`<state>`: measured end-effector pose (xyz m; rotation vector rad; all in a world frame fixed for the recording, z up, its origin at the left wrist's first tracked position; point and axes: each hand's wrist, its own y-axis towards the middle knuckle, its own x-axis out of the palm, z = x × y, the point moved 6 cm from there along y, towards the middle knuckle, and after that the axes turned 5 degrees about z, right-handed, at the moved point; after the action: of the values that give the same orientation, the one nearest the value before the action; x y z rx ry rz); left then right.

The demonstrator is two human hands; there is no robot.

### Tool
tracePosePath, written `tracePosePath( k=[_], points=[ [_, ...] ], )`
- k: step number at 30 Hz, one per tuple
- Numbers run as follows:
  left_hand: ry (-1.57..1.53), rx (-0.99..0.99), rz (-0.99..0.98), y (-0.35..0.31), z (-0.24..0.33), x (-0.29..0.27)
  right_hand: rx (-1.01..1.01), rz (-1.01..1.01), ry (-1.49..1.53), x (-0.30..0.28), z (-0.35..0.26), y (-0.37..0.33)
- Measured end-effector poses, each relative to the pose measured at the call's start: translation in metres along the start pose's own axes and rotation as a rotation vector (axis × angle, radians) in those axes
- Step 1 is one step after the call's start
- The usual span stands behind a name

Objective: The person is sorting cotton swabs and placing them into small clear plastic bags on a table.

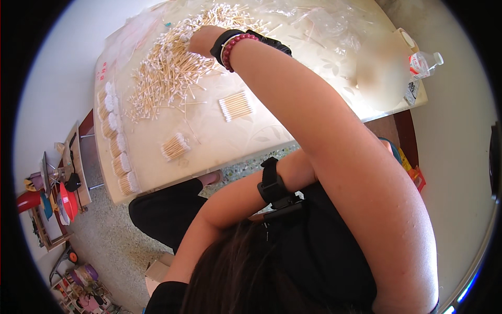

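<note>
A large loose heap of wooden-stick cotton swabs [167,73] spreads over the far left of the table. At its right side, my right hand [205,41] reaches down among the swabs, with its fingertips hidden from sight. My left forearm bends across my body and passes beneath my right arm, which covers my left hand. Closer to me lies a flat, even row of swabs [237,107]. Left of that row sits a small bunched pile of swabs [175,147]. Several swab bundles [116,138] line the table's left edge.
Clear plastic film [324,23] lies crumpled on the table's far side. A clear plastic bottle [426,64] and a roll [405,39] are at the right corner. A pale blurred patch covers part of that side. Shelves with tools [65,193] stand left of the table.
</note>
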<state>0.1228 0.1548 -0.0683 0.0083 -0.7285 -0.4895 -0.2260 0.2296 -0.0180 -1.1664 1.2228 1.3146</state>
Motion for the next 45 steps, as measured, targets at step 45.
tracePosePath(
  k=[45],
  points=[
    [0.080,0.014,0.173,-0.035,0.080,0.030,-0.141,0.121,-0.162,-0.010,0.008,-0.024]
  ],
)
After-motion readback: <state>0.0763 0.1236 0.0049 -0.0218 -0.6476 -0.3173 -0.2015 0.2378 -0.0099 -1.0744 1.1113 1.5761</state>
